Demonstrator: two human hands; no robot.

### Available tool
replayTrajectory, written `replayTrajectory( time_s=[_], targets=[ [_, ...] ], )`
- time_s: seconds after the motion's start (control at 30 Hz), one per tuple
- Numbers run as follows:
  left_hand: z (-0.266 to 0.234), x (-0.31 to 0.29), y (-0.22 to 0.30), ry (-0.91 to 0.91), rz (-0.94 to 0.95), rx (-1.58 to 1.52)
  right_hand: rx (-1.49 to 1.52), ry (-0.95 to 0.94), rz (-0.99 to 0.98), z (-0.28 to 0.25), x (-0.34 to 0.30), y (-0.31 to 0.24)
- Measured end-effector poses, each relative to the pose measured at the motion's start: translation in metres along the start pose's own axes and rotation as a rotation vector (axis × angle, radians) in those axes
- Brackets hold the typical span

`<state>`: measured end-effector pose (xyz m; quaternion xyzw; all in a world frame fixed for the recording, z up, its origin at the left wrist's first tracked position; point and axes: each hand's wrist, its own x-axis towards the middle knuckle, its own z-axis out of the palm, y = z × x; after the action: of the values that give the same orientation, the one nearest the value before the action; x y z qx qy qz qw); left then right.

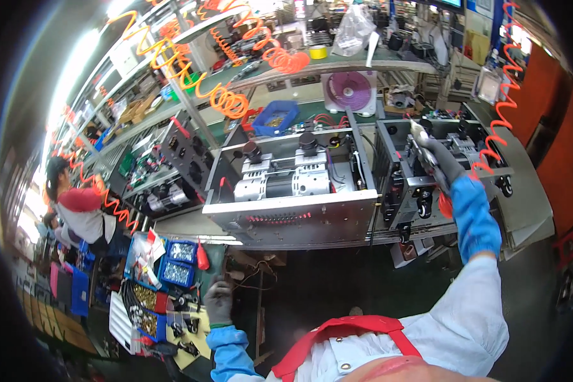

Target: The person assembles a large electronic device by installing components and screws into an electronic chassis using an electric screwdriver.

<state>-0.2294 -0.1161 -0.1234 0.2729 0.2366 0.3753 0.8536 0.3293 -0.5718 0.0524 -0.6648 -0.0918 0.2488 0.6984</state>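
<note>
My right hand (444, 159), in a grey glove, is closed round a grey hand tool (431, 167) over the metal cabinet at the right (415, 191). An orange-red hose piece shows below the tool. The tool's exact kind is hard to make out. My left hand (219, 304), also gloved in grey, is low at the left beside the parts bench; its fingers are blurred. An open metal case (286, 219) with a silver twin-headed compressor (283, 181) stands in front of me. Nearest to my left hand are a red-handled tool (202, 256) and blue bins of screws (177, 274).
Another opened unit (178, 159) stands at the left, near a person in a red and white top (83, 207). Orange coiled hoses (229, 103) hang overhead. A purple fan (349, 92) and a blue bin (276, 119) stand behind the case. Brass parts (145, 297) fill a bin at lower left.
</note>
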Motion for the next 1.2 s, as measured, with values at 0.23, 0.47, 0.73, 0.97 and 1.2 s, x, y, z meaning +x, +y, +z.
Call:
replayTrajectory(
  time_s=[0.23,0.47,0.73,0.97,1.2],
  targets=[
    [0.116,-0.046,-0.049,-0.191,-0.441,0.188,0.105,-0.465,0.096,0.121,-0.198,0.052],
    [0.12,-0.063,-0.054,-0.193,-0.563,-0.022,-0.164,-0.714,0.324,0.24,-0.299,0.131],
    [0.07,-0.081,-0.035,-0.119,-0.638,-0.114,-0.38,-0.703,0.296,0.274,-0.346,0.161],
    [0.068,-0.096,-0.026,-0.053,-0.599,-0.081,-0.437,-0.68,0.326,0.292,-0.359,0.17],
    [0.053,-0.097,-0.014,-0.196,-0.541,0.061,-0.295,-0.704,0.31,0.3,-0.356,0.172]
  ],
)
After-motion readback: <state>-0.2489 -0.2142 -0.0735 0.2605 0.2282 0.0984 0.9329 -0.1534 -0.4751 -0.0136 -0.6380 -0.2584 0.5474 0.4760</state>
